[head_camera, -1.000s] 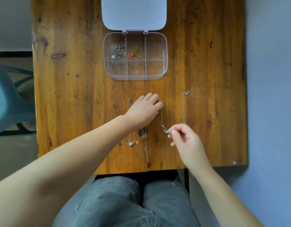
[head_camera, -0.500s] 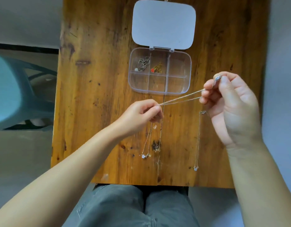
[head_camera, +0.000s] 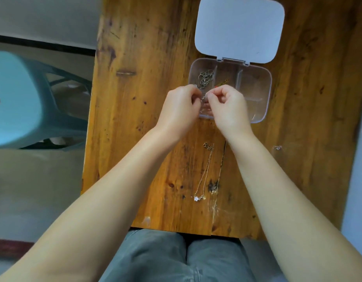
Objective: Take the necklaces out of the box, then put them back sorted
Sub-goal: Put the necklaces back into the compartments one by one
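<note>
A clear plastic box (head_camera: 263,92) with its white lid (head_camera: 239,27) open flat stands on the wooden table (head_camera: 145,98). A silver chain (head_camera: 205,79) lies in its back left compartment, a gold one with a red bit (head_camera: 221,83) in the back middle one. My left hand (head_camera: 180,107) and my right hand (head_camera: 230,106) are close together over the box's front left corner, both pinching a thin silver necklace (head_camera: 204,96), most of it hidden by my fingers. A gold necklace with a flower pendant (head_camera: 204,174) lies on the table between my forearms.
The top of another necklace (head_camera: 278,147) shows to the right of my right forearm. A teal plastic chair (head_camera: 23,102) stands left of the table. My knees in grey trousers (head_camera: 176,259) are under the near edge.
Both hands lifted the silver necklace off the table, stretched it between them, then came together over the box's front left corner. The camera shifted, so the table sits further right.
</note>
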### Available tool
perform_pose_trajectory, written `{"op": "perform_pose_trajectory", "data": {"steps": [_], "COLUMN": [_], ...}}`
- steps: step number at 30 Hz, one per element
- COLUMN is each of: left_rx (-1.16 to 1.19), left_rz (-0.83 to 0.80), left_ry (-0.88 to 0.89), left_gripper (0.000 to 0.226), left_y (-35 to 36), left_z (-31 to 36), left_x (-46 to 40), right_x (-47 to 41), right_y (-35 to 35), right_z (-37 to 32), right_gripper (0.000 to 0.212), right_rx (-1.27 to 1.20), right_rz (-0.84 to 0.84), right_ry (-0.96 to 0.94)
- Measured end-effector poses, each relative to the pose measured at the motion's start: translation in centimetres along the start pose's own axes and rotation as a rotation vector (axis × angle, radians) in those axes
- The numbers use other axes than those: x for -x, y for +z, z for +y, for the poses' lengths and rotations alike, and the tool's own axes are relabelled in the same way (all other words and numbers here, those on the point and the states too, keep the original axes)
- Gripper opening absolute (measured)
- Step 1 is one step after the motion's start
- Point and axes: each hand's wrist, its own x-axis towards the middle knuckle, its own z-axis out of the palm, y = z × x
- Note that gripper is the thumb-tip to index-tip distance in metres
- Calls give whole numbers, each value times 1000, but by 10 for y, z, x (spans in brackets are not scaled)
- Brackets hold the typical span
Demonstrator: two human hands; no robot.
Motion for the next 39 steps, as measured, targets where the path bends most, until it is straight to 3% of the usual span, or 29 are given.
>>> {"op": "perform_pose_trajectory", "data": {"steps": [3, 6, 8, 12, 15, 18, 20, 25, 30, 35, 39], "left_rx": [84, 179, 172, 156, 106, -57, -206, -559, -596, -602, -358], "left_rz": [-5, -17, -11, -61, -259, -472, -472, -386, -357, -385, -367], "left_ry": [-105, -169, -142, 55, 263, 403, 479, 548, 659, 653, 514], "left_gripper": [31, 30, 28, 20, 18, 23, 28, 43, 20, 17, 14], "left_y": [-2, -4, -4, 12, 52, 103, 134, 180, 191, 190, 175], "left_z": [3, 5, 7, 28, 52, 68, 73, 77, 78, 77, 74], "left_x": [-5, -4, 0, 20, 37, 50, 51, 37, 35, 39, 46], "right_x": [-8, -8, -3, 31, 80, 138, 170, 208, 213, 214, 204], "right_y": [2, -9, -31, -95, -128, -137, -128, -89, -76, -88, -113], "right_z": [4, 0, 4, 50, 114, 168, 189, 204, 210, 215, 189], "right_gripper": [18, 24, 25, 19, 21, 16, 16, 35, 8, 5, 5], "right_rx": [259, 249, 177, 120, 167, 241, 270, 444, 498, 294, -91], "right_rz": [-51, -97, -28, 116, 137, 101, 123, 200, 270, 233, 267], "right_ry": [-59, -43, -27, 96, 298, 446, 491, 401, 222, 220, 292]}}
